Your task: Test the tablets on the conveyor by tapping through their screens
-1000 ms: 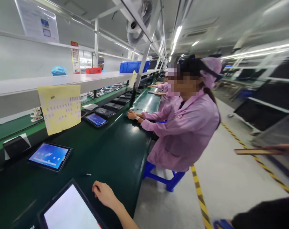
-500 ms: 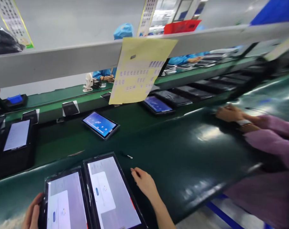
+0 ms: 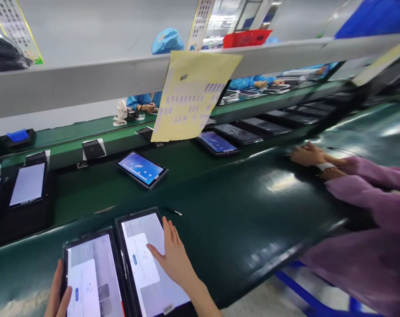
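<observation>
Two tablets with lit white screens lie side by side on the dark green mat at the bottom left. My left hand [image 3: 58, 293] grips the outer edge of the left tablet [image 3: 87, 259], its thumb over the front and its fingers along the side. Above the right tablet [image 3: 137, 224] is my right hand [image 3: 173, 253], open with thumb and fingers spread; whether it touches the glass I cannot tell. Both tablets show a pale pop-up box with a blue button. A thin pen-like item [image 3: 176, 212] lies just beyond the right tablet.
Ahead, a tablet with a blue home screen [image 3: 142, 169] lies on the green line, with more tablets [image 3: 27, 184] to the left and a dark row [image 3: 238, 133] to the right. A yellow sheet [image 3: 195, 97] hangs from the shelf [image 3: 87, 83]. A co-worker's clasped hands [image 3: 307, 155] rest at right.
My right hand has moved left and up from beside the right tablet to over its screen, fingers now spread. My left thumb has come onto the left tablet's front. The view has shifted slightly.
</observation>
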Available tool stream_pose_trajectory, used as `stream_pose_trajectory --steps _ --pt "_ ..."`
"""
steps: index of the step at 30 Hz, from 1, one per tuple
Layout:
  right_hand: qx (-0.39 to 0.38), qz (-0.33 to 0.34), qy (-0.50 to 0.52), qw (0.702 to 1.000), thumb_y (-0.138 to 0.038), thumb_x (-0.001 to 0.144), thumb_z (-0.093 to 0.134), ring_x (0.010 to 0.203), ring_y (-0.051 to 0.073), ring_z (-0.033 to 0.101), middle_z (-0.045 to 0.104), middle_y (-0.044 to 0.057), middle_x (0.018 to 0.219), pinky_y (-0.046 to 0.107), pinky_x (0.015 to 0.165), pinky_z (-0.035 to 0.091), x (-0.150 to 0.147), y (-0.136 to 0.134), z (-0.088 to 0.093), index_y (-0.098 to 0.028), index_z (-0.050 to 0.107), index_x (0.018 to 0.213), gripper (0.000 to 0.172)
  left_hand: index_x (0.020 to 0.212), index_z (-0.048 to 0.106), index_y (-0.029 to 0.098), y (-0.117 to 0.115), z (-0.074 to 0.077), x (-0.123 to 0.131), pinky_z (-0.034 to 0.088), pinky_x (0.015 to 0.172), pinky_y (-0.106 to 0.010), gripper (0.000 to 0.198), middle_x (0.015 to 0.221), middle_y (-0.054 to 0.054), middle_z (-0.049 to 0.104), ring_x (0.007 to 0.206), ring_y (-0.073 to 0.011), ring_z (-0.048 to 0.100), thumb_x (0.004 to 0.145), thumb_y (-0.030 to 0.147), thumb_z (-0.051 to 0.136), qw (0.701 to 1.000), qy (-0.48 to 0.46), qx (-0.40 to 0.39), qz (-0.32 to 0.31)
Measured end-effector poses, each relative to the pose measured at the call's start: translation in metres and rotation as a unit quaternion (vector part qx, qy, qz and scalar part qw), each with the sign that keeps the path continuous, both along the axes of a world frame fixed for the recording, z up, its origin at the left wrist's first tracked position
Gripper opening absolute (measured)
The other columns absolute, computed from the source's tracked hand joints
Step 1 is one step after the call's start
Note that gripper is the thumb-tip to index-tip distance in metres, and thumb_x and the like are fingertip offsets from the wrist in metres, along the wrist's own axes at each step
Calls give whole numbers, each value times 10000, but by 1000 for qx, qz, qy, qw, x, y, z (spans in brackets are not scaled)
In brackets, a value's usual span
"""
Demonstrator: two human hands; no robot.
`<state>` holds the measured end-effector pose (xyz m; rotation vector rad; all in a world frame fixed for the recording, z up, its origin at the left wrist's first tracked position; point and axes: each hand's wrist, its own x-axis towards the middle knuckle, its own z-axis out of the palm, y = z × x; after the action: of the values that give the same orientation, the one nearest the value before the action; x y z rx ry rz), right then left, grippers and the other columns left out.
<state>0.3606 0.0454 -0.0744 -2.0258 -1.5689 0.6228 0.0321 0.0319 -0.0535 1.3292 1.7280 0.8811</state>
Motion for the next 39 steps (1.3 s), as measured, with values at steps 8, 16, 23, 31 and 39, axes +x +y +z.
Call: stream_pose_trajectory --steps 8,16,23,31,39 --pt "48 -10 -65 997 -629 917 356 1359 387 117 62 183 1510 579 1023 295 -10 -5 -13 -184 -50 1493 833 1468 191 376 -2 -6 -3 72 1173 -358 613 1572 108 149 1433 -194 119 909 521 396 1000 -18 17 -11" --pt "31 5 -72 997 -651 899 426 1356 403 101 13 170 1518 586 1011 312 -14 -4 -18 -206 -88 1495 903 1471 163 391 -3 -15 -13 62 1160 -373 618 1570 120 136 1434 -178 100 911 519 392 999 -18 10 -24" --pt "14 -1 -112 994 -639 819 586 1343 446 82 -86 179 1511 607 1015 285 -24 -2 -14 -228 -185 1469 1089 1472 118 417 -3 -13 -19 87 1157 -387 632 1572 132 109 1436 -188 86 910 529 384 998 -21 -12 -55" --pt "32 -12 -82 996 -641 822 539 1341 445 111 -66 180 1512 614 992 306 -23 -4 -12 -194 -119 1486 1036 1485 165 325 -5 -10 -17 82 1153 -384 649 1576 67 137 1435 -194 91 910 542 371 999 -28 -16 -37" --pt "10 -28 113 993 -768 822 332 1349 356 200 132 157 1505 498 970 412 2 -16 2 -137 12 1505 984 1485 147 323 -10 -8 -16 181 1150 -395 697 1582 11 132 1429 -220 144 890 493 468 997 -37 -11 -67"
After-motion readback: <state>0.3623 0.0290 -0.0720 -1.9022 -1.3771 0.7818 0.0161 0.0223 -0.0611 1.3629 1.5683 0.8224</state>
